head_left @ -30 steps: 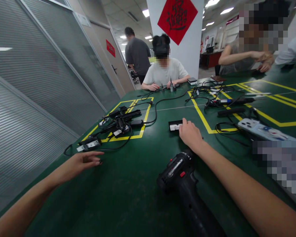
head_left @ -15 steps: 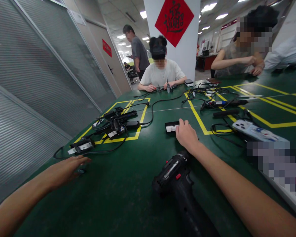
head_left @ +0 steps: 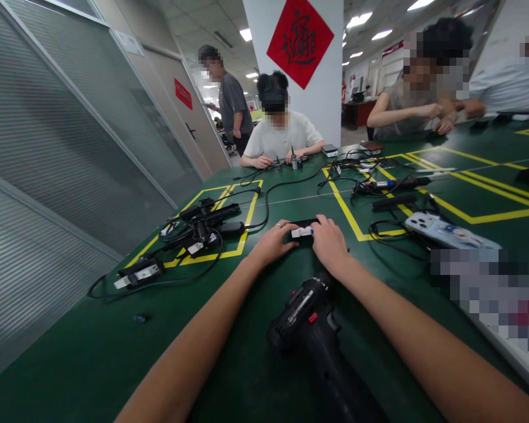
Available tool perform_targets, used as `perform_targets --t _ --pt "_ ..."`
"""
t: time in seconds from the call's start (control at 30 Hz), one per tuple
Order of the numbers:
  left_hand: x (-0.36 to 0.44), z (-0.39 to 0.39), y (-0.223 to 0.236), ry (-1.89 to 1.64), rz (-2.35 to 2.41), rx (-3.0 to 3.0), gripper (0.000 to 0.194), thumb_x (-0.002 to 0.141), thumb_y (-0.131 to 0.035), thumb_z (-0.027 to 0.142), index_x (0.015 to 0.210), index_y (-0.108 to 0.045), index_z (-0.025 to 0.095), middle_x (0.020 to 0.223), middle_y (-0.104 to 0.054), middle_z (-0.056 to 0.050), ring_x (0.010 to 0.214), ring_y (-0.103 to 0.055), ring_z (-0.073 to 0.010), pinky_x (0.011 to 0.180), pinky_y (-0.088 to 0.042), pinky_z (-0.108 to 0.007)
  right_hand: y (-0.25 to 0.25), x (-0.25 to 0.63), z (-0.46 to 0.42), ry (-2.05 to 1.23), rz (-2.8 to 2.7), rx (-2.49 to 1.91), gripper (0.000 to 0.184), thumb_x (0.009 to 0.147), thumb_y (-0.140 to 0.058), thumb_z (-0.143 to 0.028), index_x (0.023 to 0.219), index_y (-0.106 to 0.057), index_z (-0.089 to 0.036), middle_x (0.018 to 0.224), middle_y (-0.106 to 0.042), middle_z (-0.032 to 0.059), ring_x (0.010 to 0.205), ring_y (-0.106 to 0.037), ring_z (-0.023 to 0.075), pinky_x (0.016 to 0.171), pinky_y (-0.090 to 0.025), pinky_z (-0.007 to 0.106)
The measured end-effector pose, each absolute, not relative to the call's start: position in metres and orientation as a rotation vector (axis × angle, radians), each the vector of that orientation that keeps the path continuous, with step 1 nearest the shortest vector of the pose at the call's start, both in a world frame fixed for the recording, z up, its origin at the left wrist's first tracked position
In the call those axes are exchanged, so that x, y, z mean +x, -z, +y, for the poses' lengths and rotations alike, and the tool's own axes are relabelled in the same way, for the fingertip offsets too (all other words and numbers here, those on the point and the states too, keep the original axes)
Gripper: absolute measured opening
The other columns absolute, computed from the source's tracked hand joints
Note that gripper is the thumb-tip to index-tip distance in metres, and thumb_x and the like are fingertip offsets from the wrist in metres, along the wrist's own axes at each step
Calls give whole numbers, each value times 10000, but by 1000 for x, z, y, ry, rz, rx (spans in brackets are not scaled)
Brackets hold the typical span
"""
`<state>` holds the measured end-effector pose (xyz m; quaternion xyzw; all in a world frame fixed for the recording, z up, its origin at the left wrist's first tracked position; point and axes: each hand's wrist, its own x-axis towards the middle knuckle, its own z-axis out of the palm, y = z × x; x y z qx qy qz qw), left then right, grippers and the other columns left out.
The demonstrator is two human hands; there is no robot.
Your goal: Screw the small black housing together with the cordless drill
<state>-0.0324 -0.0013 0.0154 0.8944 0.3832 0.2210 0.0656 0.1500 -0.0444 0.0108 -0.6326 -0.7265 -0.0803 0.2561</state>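
Observation:
Between my two hands, on the green table, is a small black rectangular piece with a white label (head_left: pixel 302 232). My left hand (head_left: pixel 274 241) grips its left end with thumb and fingers. At its right end, my right hand (head_left: pixel 329 241) holds on with the fingertips over the edge. Just in front of my right hand lies a black cordless drill (head_left: pixel 306 317) with red buttons, its chuck under my right wrist. A small dark bit (head_left: pixel 141 318) rests on the table to the left of my left forearm.
A heap of black devices and cables (head_left: pixel 203 229) lies at left within yellow tape (head_left: pixel 242 249). To the right are a light-blue phone (head_left: pixel 452 230), a black bar (head_left: pixel 394 202) and tangled cables (head_left: pixel 357 170). Several people sit or stand beyond the table (head_left: pixel 286 202).
My left hand has moved right from the table's left side and taken the left end of the black labelled piece. My right hand stays on it. The view has shifted slightly.

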Motion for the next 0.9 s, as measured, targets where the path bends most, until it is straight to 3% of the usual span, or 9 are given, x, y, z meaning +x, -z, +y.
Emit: perform_targets --t 0.13,0.33,0.6,0.7,0.8,0.9 --pt "-26 16 7 -904 1104 2436 344 744 -615 209 1085 -579 192 1042 -580 -63 1003 -561 -191 916 -475 -363 -10 150 -43 175 -1968 -1651 267 878 -563 -282 1127 -571 -187 1202 -589 71 998 -604 216 819 -518 433" --pt "-32 22 16 -1037 1039 2189 400 678 -692 266 1053 -586 174 1207 -518 -89 1123 -521 -212 934 -477 -370 -9 151 -38 20 -1951 -1499 272 878 -563 -285 1131 -568 -182 1181 -603 67 975 -616 210 807 -525 429" --pt "-34 27 13 -970 1167 2090 429 710 -663 405 1057 -573 168 1104 -577 -80 1014 -577 -200 944 -461 -385 -12 150 -39 -135 -1684 -1483 289 887 -548 -304 1146 -553 -176 1105 -631 58 908 -636 195 761 -539 406" --pt "-33 25 3 -956 1296 2219 427 698 -659 475 981 -584 165 1208 -485 -110 1153 -497 -242 954 -448 -386 -10 152 -38 -167 -1557 -1528 294 889 -544 -306 1153 -548 -176 1092 -634 56 893 -640 192 751 -542 401" --pt "-26 27 -7 -923 1366 2339 561 665 -675 515 1081 -534 167 1338 -380 -135 1280 -375 -283 1004 -398 -409 -9 153 -37 -189 -1477 -1554 293 889 -545 -304 1152 -548 -175 1097 -633 58 897 -639 193 754 -541 402" --pt "-13 35 -14 -739 1364 2412 713 668 -673 508 1241 -433 158 1262 -486 -144 1162 -496 -273 981 -409 -403 -10 153 -37 -200 -1445 -1566 291 889 -545 -304 1150 -550 -175 1098 -633 57 900 -638 193 758 -540 404"
